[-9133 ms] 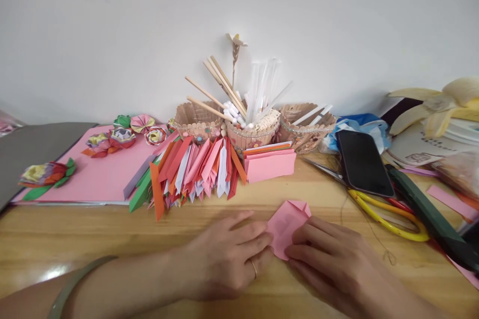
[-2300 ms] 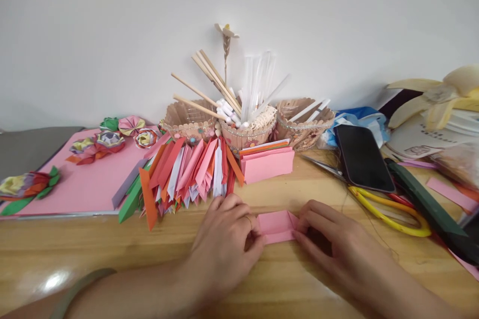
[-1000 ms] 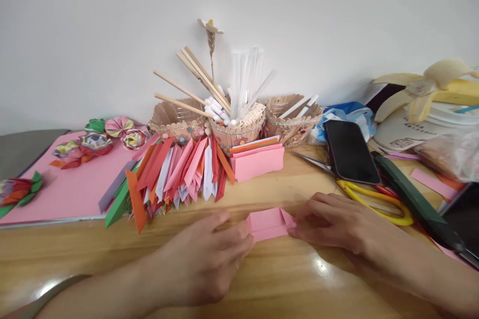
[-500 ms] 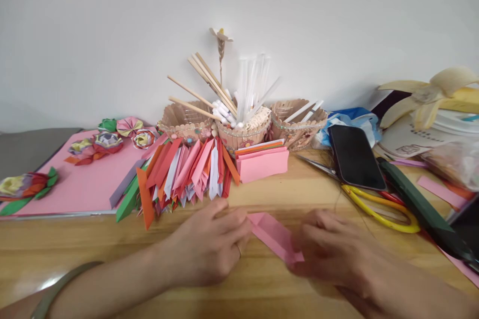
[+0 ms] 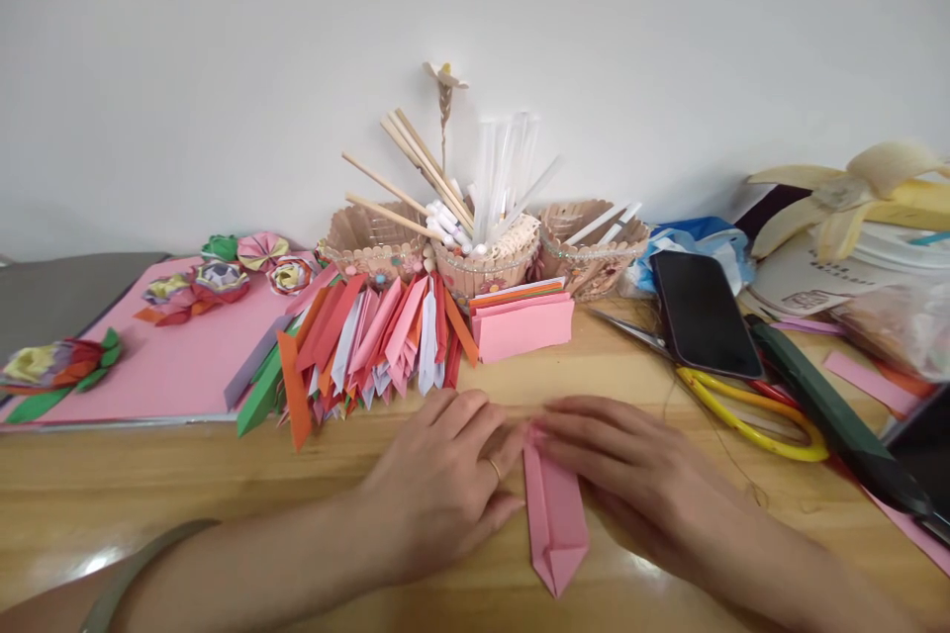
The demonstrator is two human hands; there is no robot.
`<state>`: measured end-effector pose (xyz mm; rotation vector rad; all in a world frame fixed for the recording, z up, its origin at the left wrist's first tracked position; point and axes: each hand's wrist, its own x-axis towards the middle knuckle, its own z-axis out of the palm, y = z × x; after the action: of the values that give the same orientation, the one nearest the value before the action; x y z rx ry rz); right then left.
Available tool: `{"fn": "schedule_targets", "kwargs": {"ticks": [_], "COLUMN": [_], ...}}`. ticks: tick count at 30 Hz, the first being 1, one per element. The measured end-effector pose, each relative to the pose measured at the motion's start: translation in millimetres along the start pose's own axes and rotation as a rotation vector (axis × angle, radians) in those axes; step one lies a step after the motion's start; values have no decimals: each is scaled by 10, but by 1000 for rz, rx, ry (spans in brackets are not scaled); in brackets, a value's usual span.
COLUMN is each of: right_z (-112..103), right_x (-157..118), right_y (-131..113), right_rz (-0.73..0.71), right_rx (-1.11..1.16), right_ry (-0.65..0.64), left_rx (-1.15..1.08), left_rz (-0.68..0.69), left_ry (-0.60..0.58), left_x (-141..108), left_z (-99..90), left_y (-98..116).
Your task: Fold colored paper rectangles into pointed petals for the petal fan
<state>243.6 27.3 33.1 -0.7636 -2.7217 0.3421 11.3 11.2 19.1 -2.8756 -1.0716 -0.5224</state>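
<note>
Have turned the pink folded paper since half a second ago, from a slant between the hands to nearly lengthwise, and shifted the right hand from its near right end to its far end. Now lying flat on the wooden table, between the hands, with a narrow fold along the left side and corners creased to a point at the near end. With the right hand, laying long, straightened fingers across the far end; with its thumb hidden, cannot tell if clamped or merely resting. With the left hand, curling fingers loosely at the far left corner, thumb apart from the index tip, near the left edge. Wearing a ring there.

Just beyond the grip, keeping a row of folded papers on edge, mostly pink at the front. Left of that row, bunched together: folded paper strips in red, orange, pink, lilac and green. Farther behind, standing wooden sticks and clear sticks in decorated baskets. Right of the grip, lying close together: yellow-handled scissors and a black phone. Well to the left, resting on a pink sheet: paper flowers.
</note>
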Motion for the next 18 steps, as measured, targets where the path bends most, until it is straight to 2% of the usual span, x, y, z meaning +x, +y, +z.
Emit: {"fn": "schedule_targets", "kwargs": {"ticks": [3, 6, 11, 15, 18], "right_z": [77, 96, 107, 127, 131], "right_x": [-12, -31, -48, -43, -40], "right_y": [33, 8, -56, -78, -72], "right_rz": [-30, -3, 51, 87, 113], "right_rx": [-98, -191, -218, -161, -139], "right_ry": [-24, 22, 62, 105, 92], "left_rx": [-30, -73, -104, -204, -332], "left_rz": [49, 126, 108, -43, -132], "left_ry": [166, 225, 165, 75, 26], "left_x": [-18, -42, -75, -62, -47], "left_z": [5, 35, 91, 66, 49], "left_y": [14, 23, -27, -80, -122]}}
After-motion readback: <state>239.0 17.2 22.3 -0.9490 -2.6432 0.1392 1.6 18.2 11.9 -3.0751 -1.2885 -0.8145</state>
